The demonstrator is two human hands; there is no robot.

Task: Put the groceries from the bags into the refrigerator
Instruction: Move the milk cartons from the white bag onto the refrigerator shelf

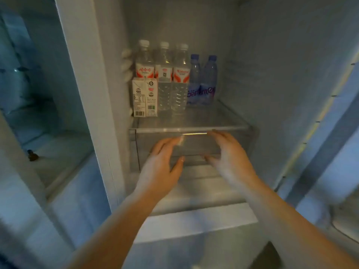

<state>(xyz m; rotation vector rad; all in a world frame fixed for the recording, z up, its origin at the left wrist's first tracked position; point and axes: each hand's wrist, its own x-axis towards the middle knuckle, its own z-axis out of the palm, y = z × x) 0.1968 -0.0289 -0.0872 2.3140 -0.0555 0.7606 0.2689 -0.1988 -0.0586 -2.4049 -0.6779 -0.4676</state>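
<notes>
Three clear bottles [164, 78], white caps, red-and-white labels. Two blue-tinted bottles [202, 80], blue caps. White carton [144, 98], black barcode. Clear drawer [194, 144].

You face an open household refrigerator [272, 74] in a home kitchen: water bottles [180, 78] and a milk carton [144, 97] on its glass shelf [204, 119].

Interior of the refrigerator [272, 74]. On the glass shelf [213, 119], a milk carton [144, 97] stands front left; three water bottles [164, 78] stand in a row to its right and behind it; two further bottles [202, 80] stand right of that row. Below the shelf sits a drawer [194, 146]. Before the drawer front, the left hand [163, 158] lies left of the right hand [227, 152], fingers extended toward it.
</notes>
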